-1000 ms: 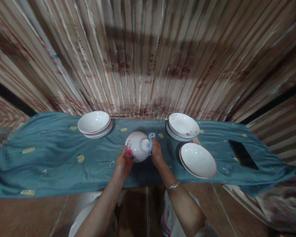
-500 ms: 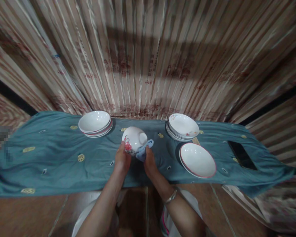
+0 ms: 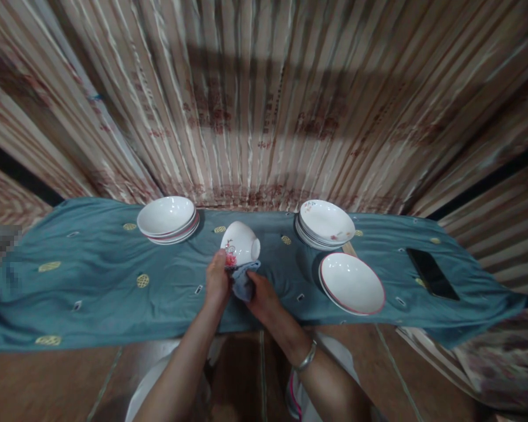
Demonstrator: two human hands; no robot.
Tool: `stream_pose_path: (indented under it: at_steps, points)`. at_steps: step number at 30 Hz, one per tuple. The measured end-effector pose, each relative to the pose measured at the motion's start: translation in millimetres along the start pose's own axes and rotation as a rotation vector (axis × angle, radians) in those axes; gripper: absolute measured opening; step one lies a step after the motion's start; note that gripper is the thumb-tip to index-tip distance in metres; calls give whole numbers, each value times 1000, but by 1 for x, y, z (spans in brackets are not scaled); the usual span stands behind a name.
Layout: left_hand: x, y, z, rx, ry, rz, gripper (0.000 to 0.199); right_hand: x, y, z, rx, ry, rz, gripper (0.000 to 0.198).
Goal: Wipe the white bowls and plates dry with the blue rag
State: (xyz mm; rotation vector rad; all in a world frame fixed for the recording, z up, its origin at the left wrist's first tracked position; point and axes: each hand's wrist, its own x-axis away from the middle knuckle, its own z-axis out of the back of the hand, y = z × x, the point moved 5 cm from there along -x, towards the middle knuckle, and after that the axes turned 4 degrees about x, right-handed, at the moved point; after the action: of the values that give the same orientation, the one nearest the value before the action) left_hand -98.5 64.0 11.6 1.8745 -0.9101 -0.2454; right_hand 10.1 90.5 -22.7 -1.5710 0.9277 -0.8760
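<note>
A white bowl (image 3: pixel 241 241) with a red flower print is held tilted above the table, its foot ring facing right. My left hand (image 3: pixel 217 278) grips the bowl's left edge, fingers partly hidden behind it. A light blue cloth (image 3: pixel 243 282) is in my right hand (image 3: pixel 261 294), pressed against the near side of the bowl. Beyond my left hand stands a stack of white bowls (image 3: pixel 166 217) with red rims. On the right are a stack of flower-printed plates (image 3: pixel 327 223) and, nearer, red-rimmed white dishes (image 3: pixel 352 284).
A teal cloth with yellow pineapple prints covers the table (image 3: pixel 110 281). A black phone (image 3: pixel 432 274) lies at the right. Behind the table hangs a striped curtain (image 3: pixel 264 117). A small piece of wood (image 3: pixel 349 250) shows beside the plates.
My right hand has moved the cloth left and down along the bowl. The bowl has turned, so its foot ring now points more to the right.
</note>
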Motion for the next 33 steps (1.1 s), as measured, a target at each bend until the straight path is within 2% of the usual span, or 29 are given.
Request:
stream_pose_path:
  at_steps: [2,5,8,14,19,22,26,33]
  points:
    - [2,2,-4,-24,-42,-28,36,0,0,-6,-150,0,-120,22]
    - [3,4,-5,-92,-64,-76,35,5,-2,-11,-329,-30,-311,17]
    - [5,6,-6,-184,-96,-145,30,9,-11,-7,-290,-29,-350,14]
    - [14,19,-12,-349,-153,-245,29,10,-27,1,-70,-53,-279,17]
    - [20,23,-17,-481,-253,-326,24,7,-40,7,-48,-44,-212,20]
    - [21,21,-19,-568,-323,-404,22,4,-45,14,-45,-8,-195,20]
    - [19,13,-19,-646,-382,-421,18,-1,-47,29,10,18,-171,27]
    - [27,2,-24,-820,-505,-571,23,-6,-50,59,317,79,-67,39]
